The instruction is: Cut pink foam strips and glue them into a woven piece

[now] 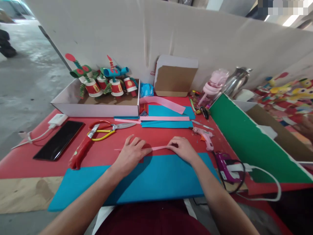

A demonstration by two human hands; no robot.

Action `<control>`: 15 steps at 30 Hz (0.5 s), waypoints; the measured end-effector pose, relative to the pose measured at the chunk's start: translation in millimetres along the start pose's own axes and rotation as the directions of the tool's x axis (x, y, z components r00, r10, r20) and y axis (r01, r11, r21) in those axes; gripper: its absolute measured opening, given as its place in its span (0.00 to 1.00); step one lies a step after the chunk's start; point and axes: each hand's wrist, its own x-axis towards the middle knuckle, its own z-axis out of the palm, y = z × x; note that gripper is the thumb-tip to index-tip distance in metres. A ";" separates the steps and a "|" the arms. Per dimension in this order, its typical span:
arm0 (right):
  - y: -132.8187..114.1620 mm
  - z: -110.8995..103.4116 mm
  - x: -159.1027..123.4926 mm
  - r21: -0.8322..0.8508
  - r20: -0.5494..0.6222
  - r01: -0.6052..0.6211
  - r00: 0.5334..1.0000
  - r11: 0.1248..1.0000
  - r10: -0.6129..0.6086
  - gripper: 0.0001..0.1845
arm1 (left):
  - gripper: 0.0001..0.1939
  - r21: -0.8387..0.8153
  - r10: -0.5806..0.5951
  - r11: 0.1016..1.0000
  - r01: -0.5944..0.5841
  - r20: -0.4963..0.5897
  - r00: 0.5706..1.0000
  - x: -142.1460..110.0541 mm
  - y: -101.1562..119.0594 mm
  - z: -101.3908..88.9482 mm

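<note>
Centrally, a red-covered table (pixel 106 155) supports all work items. A flat, rectangular blue sheet (pixel 158 179) lies along its near edge, beneath both forearms. At right stands an open cardboard box with a green side panel (pixel 234 140); at far left, a shallow white cardboard box (pixel 97 111) contains paper-cup figures (pixel 94 89) with coiled limbs. The left hand (pixel 132 151) lies palm down, fingers bent, thumb along the workpiece; whether these fingers grip it or only press it cannot be told. The right hand (pixel 182 148) pinches the workpiece between thumb and forefinger. A black, glossy rectangular phone (pixel 58 140) rests at left. Metal-bladed scissors (pixel 124 125) with red and yellow handles lie beyond the left hand. A pink plastic glue gun (pixel 205 136) lies right of the right hand. The workpiece, a narrow pink strip (pixel 158 148), extends between the hands, just beyond the blue sheet's far edge.
</note>
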 end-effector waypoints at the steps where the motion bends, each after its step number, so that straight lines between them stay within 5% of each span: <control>1: 6.4 -3.4 -4.6 0.022 -0.023 -0.016 1.000 1.000 0.016 0.09 | 0.20 -0.010 -0.001 1.000 0.000 -0.009 1.000 0.2 -0.4 0.6; 7: 30.5 -14.5 -23.2 0.118 -0.126 -0.109 0.984 0.987 0.124 0.10 | 0.22 -0.026 -0.001 1.000 0.000 -0.029 1.000 0.1 -1.9 4.6; 15: 31.0 -11.2 -26.0 0.043 -0.190 -0.194 0.961 0.980 0.199 0.12 | 0.20 0.090 0.024 0.996 -0.023 -0.017 1.000 -0.5 11.6 3.7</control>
